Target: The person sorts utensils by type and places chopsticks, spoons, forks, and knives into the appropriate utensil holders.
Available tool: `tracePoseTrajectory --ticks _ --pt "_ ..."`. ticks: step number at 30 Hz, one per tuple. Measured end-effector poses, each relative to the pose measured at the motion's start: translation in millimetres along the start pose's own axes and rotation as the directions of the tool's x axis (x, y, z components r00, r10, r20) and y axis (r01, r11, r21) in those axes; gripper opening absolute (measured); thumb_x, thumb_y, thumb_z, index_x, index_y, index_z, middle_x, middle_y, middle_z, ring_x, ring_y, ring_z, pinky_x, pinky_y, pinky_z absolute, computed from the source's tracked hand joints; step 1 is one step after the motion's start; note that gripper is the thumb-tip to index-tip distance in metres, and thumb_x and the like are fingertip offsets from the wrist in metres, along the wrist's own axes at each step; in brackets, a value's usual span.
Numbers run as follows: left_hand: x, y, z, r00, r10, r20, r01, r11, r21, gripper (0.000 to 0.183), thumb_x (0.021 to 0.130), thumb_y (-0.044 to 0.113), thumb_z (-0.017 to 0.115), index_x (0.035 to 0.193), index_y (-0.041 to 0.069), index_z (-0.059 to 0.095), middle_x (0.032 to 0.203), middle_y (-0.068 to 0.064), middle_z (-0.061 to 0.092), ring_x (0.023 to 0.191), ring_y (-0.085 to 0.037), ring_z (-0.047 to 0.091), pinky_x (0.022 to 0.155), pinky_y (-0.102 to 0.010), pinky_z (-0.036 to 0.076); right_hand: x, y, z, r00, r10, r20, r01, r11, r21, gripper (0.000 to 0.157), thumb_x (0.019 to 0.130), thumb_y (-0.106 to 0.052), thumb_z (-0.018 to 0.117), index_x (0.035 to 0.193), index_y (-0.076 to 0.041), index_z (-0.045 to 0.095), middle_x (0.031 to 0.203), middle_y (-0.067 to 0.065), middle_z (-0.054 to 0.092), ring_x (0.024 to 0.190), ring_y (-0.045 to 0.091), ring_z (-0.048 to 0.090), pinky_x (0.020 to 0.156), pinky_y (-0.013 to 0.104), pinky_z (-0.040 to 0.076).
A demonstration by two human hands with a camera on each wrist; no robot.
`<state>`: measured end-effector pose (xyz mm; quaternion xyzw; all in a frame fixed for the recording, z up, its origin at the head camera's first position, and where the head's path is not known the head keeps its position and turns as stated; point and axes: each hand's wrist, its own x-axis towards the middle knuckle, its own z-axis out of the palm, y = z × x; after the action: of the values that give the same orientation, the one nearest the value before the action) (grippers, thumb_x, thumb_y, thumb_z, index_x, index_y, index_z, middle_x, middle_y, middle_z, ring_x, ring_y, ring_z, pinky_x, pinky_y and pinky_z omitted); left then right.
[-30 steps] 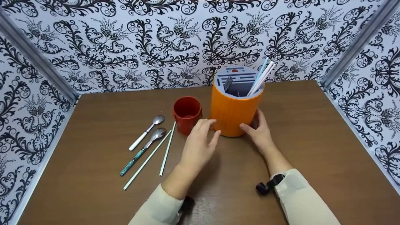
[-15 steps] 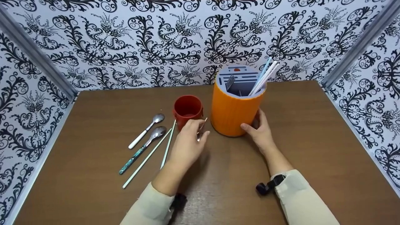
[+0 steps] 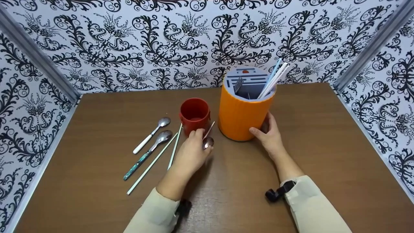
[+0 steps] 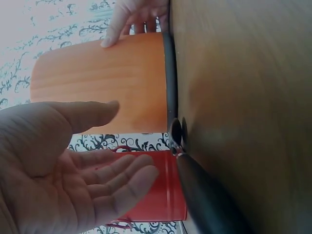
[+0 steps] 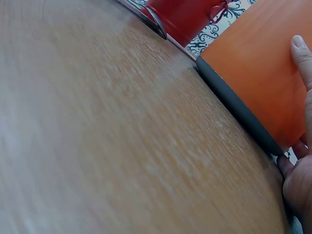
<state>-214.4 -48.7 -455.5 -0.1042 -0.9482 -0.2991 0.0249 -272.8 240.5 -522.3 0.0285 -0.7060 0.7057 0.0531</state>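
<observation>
In the head view my left hand (image 3: pixel 190 153) hovers low in front of a red cup (image 3: pixel 194 113), beside a spoon (image 3: pixel 208 142) and a thin stick (image 3: pixel 209 128). The left wrist view shows that hand (image 4: pixel 97 170) with extended, relaxed fingers, nothing between them. Below it the spoon's dark handle (image 4: pixel 209 195) lies along the tabletop. My right hand (image 3: pixel 268 136) holds the lower right side of an orange utensil holder (image 3: pixel 244 119), thumb in front and fingers partly hidden behind. Up close, the right wrist view shows its thumb (image 5: pixel 301 58) against the orange wall.
Left of the cup lie a white-handled spoon (image 3: pixel 144 144), a teal-handled spoon (image 3: pixel 139 165) and two pale green chopsticks (image 3: pixel 152 164) (image 3: pixel 174 147). White and blue sticks (image 3: pixel 273 81) and a fork (image 3: pixel 238 84) stand in the holder. Patterned walls enclose the wooden table (image 3: pixel 323 145).
My left hand has moved from beside the orange holder leftward and down, in front of the red cup; the spoon's bowl now shows beside it. My right hand stays on the holder.
</observation>
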Motion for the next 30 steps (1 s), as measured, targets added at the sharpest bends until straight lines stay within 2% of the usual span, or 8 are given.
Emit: tracePoseTrajectory --ticks 8,16,24,30 --pt "-2.6 -7.1 2.7 0.999 0.01 0.04 -0.015 0.994 0.109 0.044 0.085 0.019 0.085 0.116 -0.001 0.06 0.106 -0.023 0.066 0.092 -0.042 0.071 0.085 -0.055 0.059 0.1 -0.7 -0.3 1.0 0.016 -0.004 -0.017 0.999 -0.03 0.094 0.092 -0.021 0.079 0.165 -0.012 0.021 0.17 0.007 0.03 0.156 0.022 0.031 0.131 0.042 0.024" --pt "-3.7 -11.2 4.8 0.991 -0.005 0.131 -0.021 0.981 0.195 0.041 0.084 0.019 0.083 0.114 -0.001 0.063 0.103 -0.02 0.07 0.088 -0.039 0.072 0.081 -0.053 0.06 0.3 -0.2 -0.9 1.0 0.013 -0.007 -0.013 0.999 -0.052 0.093 0.092 -0.022 0.08 0.164 -0.013 0.022 0.169 0.006 0.031 0.156 0.022 0.032 0.13 0.042 0.025" --pt "-5.5 -11.1 3.7 0.99 0.005 0.144 -0.037 0.975 0.22 0.031 0.082 0.012 0.081 0.106 -0.001 0.065 0.098 -0.017 0.072 0.088 -0.038 0.073 0.077 -0.053 0.06 -0.3 -2.6 1.1 1.0 0.013 0.008 -0.013 1.0 -0.002 0.093 0.093 -0.015 0.078 0.165 -0.014 0.018 0.168 0.007 0.031 0.154 0.023 0.033 0.129 0.044 0.027" --pt "-6.6 -10.7 2.9 0.989 0.013 0.149 -0.048 0.971 0.234 0.027 0.08 0.009 0.082 0.101 -0.001 0.067 0.093 -0.017 0.072 0.087 -0.038 0.073 0.073 -0.053 0.059 -0.5 -2.6 0.9 1.0 0.007 0.001 -0.007 1.0 -0.02 0.093 0.093 -0.015 0.078 0.165 -0.014 0.019 0.168 0.006 0.031 0.154 0.023 0.034 0.13 0.043 0.026"
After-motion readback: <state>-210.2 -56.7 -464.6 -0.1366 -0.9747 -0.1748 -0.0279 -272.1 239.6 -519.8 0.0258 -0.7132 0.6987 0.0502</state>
